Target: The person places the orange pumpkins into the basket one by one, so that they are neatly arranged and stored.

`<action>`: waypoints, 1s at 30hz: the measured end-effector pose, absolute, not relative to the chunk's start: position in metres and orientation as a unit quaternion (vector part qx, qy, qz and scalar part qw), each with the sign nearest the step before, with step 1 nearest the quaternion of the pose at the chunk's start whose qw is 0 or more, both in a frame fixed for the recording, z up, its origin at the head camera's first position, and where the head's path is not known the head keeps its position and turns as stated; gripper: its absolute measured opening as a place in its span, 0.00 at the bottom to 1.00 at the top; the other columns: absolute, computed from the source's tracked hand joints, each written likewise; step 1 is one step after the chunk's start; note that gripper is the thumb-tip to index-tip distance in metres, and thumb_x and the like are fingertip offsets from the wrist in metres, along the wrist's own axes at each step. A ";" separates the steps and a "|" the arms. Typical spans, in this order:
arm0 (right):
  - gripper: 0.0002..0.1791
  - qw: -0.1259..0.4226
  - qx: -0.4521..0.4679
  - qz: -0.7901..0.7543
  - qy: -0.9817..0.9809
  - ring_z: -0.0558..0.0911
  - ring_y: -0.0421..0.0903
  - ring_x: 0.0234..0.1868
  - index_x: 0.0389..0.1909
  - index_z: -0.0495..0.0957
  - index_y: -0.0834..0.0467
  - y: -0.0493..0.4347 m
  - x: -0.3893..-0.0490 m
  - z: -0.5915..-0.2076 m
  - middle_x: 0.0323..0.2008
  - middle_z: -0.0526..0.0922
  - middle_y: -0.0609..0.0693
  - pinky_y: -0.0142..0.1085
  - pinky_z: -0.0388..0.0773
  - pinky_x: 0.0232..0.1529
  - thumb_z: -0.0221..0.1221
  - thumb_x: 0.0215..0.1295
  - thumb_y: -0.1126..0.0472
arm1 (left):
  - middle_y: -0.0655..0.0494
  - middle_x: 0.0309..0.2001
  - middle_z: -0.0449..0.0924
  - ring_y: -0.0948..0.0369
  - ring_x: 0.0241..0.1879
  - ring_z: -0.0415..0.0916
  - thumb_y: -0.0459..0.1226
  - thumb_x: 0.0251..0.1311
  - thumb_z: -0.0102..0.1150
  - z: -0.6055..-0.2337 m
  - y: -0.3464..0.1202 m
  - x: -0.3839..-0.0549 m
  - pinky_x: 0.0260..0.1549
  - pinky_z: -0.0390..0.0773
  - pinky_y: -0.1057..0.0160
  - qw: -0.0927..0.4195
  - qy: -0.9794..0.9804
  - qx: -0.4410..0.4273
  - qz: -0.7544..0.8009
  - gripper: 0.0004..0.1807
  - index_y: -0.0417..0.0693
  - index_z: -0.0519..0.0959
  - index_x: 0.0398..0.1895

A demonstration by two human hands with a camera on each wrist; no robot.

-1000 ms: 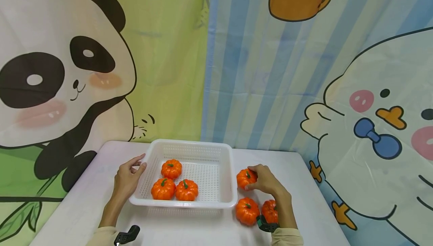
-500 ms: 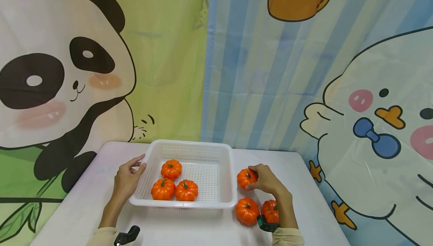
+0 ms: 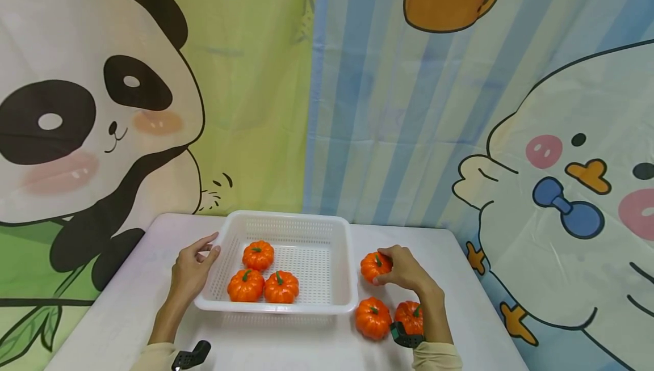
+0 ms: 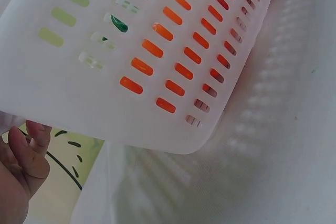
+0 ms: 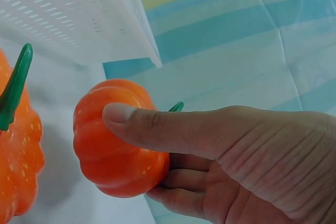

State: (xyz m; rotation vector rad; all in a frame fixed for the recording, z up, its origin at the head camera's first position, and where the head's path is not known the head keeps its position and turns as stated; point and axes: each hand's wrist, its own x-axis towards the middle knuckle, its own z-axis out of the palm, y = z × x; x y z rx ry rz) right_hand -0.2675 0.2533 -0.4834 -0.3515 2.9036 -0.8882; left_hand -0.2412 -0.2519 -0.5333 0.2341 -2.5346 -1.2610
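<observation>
My right hand [image 3: 409, 272] pinches a small orange toy pumpkin [image 3: 375, 268] with a green stem, to the right of the white basket [image 3: 278, 307]. In the right wrist view, the thumb [image 5: 157, 128] lies across the pumpkin's near side and the other fingers are behind it. Two more pumpkins are below that hand: one [image 3: 373, 319] in full view, another [image 3: 409, 315] partly behind the wrist. Inside the basket sit three pumpkins, at the back [image 3: 258, 255], front left [image 3: 246, 286] and front middle [image 3: 281, 287]. My left hand [image 3: 191, 269] has its fingertips at the basket's left rim.
The basket has slotted walls and stands on a white table [image 3: 286, 348]. Behind the table hang a green panda curtain [image 3: 255, 104] and a blue striped curtain [image 3: 388, 133]. A black wrist device [image 3: 191, 355] is on the left forearm, another [image 3: 406, 337] on the right.
My right hand has shifted slightly to the right with the pumpkin in its grip. The left hand, the basket and the other pumpkins look the same.
</observation>
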 end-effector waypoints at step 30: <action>0.43 0.031 -0.142 -0.290 0.946 0.85 0.51 0.54 0.69 0.80 0.69 0.256 -0.268 -0.465 0.57 0.89 0.58 0.56 0.82 0.67 0.85 0.52 0.59 | 0.38 0.57 0.86 0.61 0.36 0.77 0.45 0.79 0.62 -0.535 -0.252 -0.243 0.31 0.76 0.68 0.154 -0.882 0.083 -0.438 0.26 0.49 0.78 0.76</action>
